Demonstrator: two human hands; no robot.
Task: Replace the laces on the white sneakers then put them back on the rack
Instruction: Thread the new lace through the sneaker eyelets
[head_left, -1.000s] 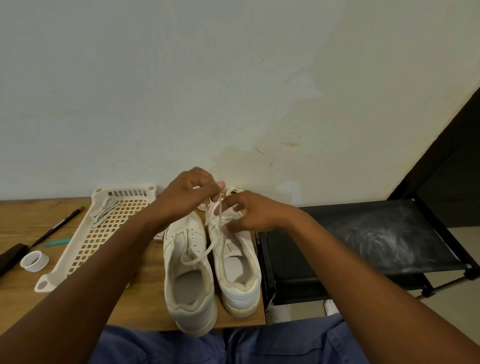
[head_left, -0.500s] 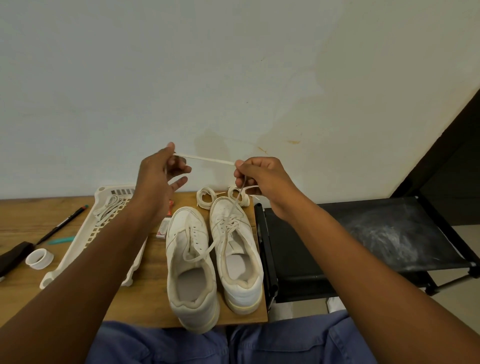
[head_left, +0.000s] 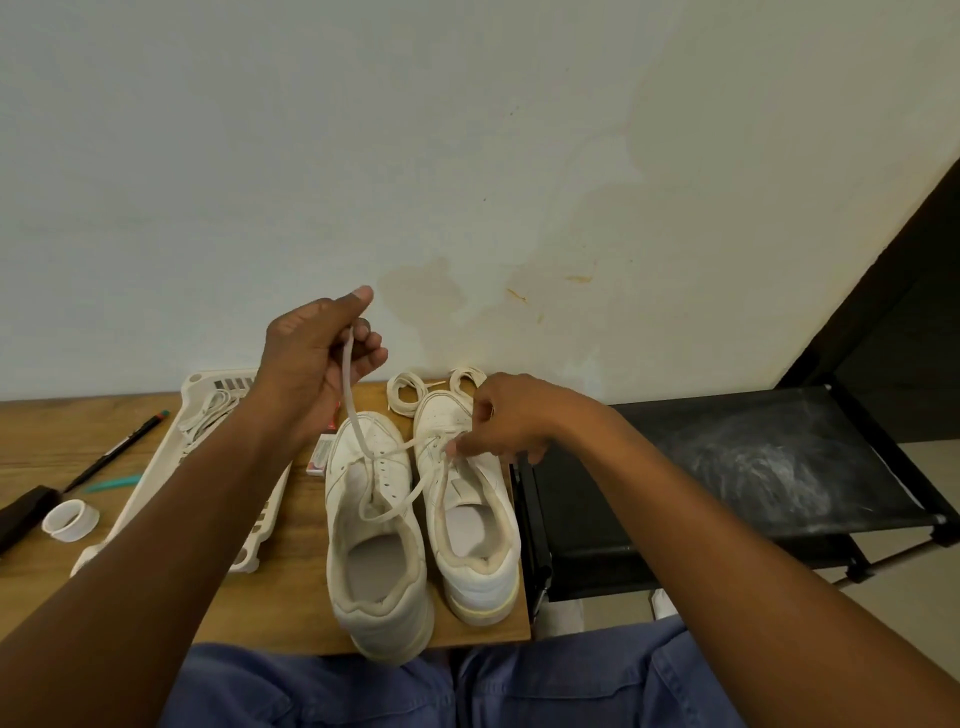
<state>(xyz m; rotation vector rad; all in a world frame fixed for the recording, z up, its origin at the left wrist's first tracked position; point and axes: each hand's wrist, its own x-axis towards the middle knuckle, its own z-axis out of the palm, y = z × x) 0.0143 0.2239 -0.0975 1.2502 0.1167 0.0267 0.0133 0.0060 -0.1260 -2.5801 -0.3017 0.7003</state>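
Seated at a wooden desk (head_left: 270, 613), a person pinches a white lace (head_left: 349, 384) up in the left hand (head_left: 317, 358), while the right hand (head_left: 506, 421) grips it at the right sneaker (head_left: 470, 499). Both white sneakers stand side by side at the desk's right end, beside a black rack (head_left: 753, 467); no brand or writing is legible.

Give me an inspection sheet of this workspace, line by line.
Surface: wooden table against a stained wall.
Job's things: two white sneakers side by side near the table's right edge; one lace runs up from them; two coiled laces lie behind the toes.
Clutter: white perforated tray holding more laces, pen, tape roll, small box, dark object at the left edge.
Hands: left hand raised, gripping the lace; right hand pinching at the right sneaker's eyelets.
Cables: nothing seen.
Surroundings: black rack to the right, dusty shelf; blue trousers below.
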